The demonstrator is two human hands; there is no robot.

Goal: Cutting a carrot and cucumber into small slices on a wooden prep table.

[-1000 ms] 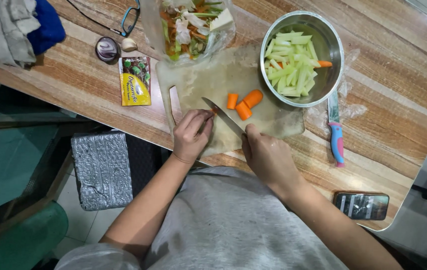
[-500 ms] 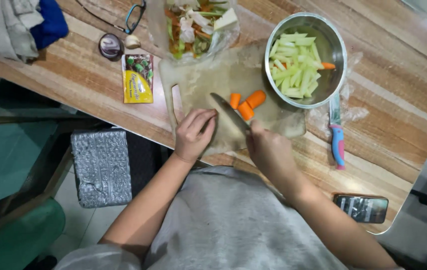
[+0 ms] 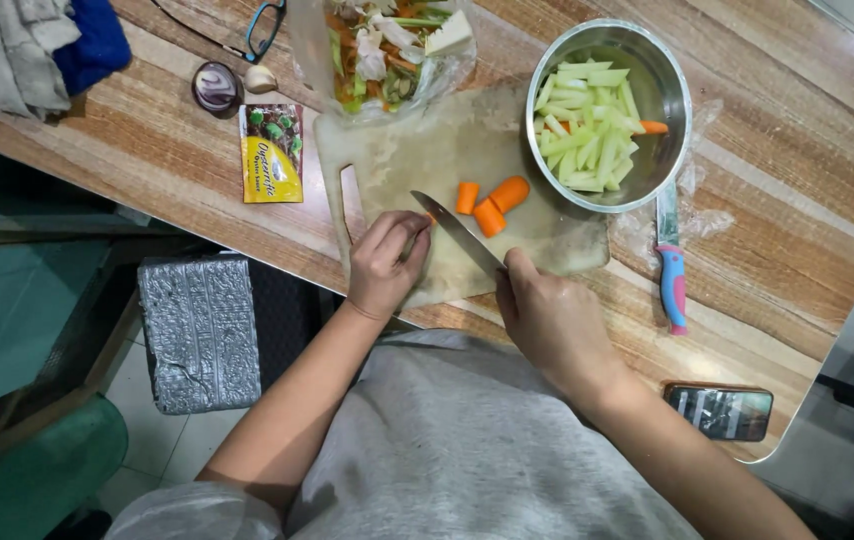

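On a pale cutting board [image 3: 427,160], the right hand [image 3: 547,320] grips a knife [image 3: 459,232], left hand [image 3: 387,262] fingers curled at its nine o'clock, carrot chunks [image 3: 489,205] at one o'clock.

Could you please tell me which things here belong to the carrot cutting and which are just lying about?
In use: knife in right hand; left hand; carrot pieces; cutting board; steel bowl.

Lying about: second knife, phone, seasoning packet, glasses, garlic clove.
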